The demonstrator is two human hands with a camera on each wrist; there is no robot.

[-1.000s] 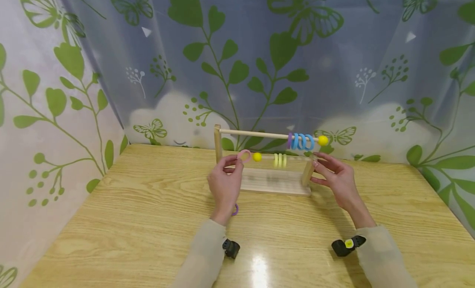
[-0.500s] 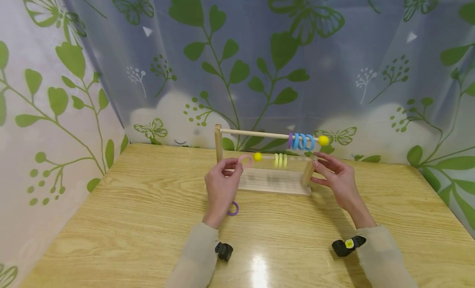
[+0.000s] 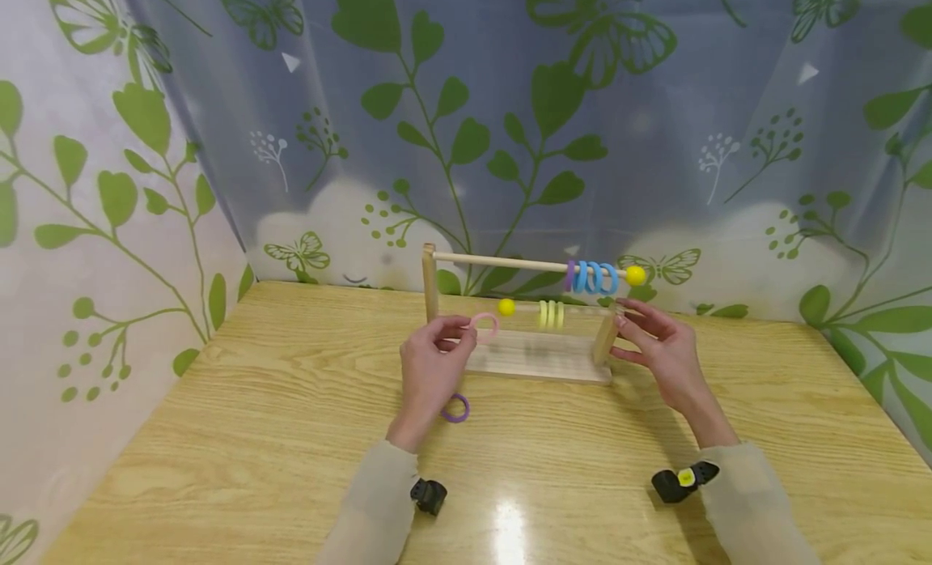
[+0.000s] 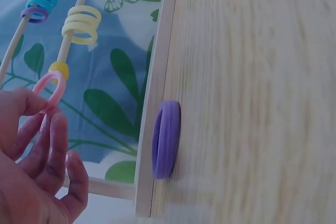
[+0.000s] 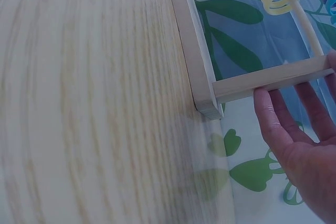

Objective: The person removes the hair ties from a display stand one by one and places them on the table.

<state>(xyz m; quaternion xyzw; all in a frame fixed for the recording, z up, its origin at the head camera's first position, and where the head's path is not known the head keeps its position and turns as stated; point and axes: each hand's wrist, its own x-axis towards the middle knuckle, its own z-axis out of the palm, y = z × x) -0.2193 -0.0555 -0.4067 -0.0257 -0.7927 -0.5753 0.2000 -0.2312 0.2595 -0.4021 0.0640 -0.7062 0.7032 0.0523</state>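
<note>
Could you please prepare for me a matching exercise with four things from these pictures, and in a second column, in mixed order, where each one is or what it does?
Things:
1. pink ring
2. blue rings
3. pale yellow rings
4. right hand

Places or actions:
A. holding a wooden post
B. around the lower rod
C. pinched by the left hand
D. around the upper rod

Right pairs: 1-C, 2-D, 3-B, 4-A.
</note>
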